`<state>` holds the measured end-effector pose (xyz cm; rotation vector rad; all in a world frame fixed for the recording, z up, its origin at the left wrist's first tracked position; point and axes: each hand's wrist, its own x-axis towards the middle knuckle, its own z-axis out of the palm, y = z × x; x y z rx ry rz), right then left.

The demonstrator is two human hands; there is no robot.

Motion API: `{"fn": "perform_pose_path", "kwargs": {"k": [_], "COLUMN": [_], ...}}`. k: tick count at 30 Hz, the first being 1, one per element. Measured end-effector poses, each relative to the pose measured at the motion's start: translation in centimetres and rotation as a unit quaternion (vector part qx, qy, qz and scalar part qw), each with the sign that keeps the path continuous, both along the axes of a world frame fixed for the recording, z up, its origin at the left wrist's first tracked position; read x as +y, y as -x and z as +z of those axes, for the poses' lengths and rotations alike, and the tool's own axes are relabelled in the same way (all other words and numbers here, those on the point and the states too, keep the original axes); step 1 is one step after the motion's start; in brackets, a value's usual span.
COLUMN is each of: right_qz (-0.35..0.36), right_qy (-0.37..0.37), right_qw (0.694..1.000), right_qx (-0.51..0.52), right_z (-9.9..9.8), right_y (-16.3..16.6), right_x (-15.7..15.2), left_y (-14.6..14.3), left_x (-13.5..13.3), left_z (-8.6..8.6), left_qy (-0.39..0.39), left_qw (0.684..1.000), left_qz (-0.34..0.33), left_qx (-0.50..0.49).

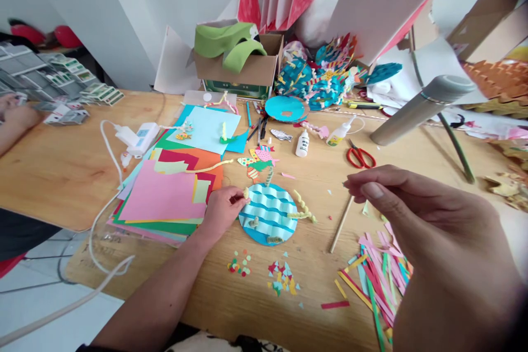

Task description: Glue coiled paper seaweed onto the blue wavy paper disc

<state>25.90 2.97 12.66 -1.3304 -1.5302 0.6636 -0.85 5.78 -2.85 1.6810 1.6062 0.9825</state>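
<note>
A round blue disc (268, 234) lies on the table, crossed by wavy pale-blue paper strips (270, 207). My left hand (225, 206) is at its left edge, thumb and fingers pinched on a small pale yellow twisted piece (246, 193). A yellow branching twisted piece (304, 210) sits on the disc's right edge, and a grey-green twist (269, 177) stands at its top. Smaller coiled bits (274, 240) rest near the bottom. My right hand (412, 220) is raised close to the camera, thumb and fingertips pressed together; whatever is between them is too small to make out.
Coloured paper sheets (165, 192) are stacked left. Paper fish (264, 157), glue bottles (302, 144), red scissors (361, 157) and a thermos (421, 113) stand or lie beyond. A thin stick (341, 225), paper strips (383, 269) and confetti (282, 278) lie nearer. Another person's hand (18, 115) is far left.
</note>
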Motion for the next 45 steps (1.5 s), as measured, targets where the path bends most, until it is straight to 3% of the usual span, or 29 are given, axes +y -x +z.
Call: {"fn": "perform_pose_path", "kwargs": {"k": [18, 30, 45], "right_qz": [0.006, 0.008, 0.010], "right_qy": [-0.004, 0.001, 0.000], "right_qw": [1.000, 1.000, 1.000], "right_qx": [0.002, -0.006, 0.016], "right_z": [0.4, 0.6, 0.9], "right_y": [0.1, 0.0, 0.8], "right_x": [-0.3, -0.4, -1.2], "left_y": [-0.3, -0.5, -0.6], "left_x": [-0.1, -0.2, -0.2], "left_z": [-0.4, 0.6, 0.6], "left_qy": [-0.015, -0.031, -0.010], "left_qw": [1.000, 0.996, 0.993], "left_qz": [-0.022, -0.020, -0.008], "left_qx": [-0.009, 0.086, 0.113]}}
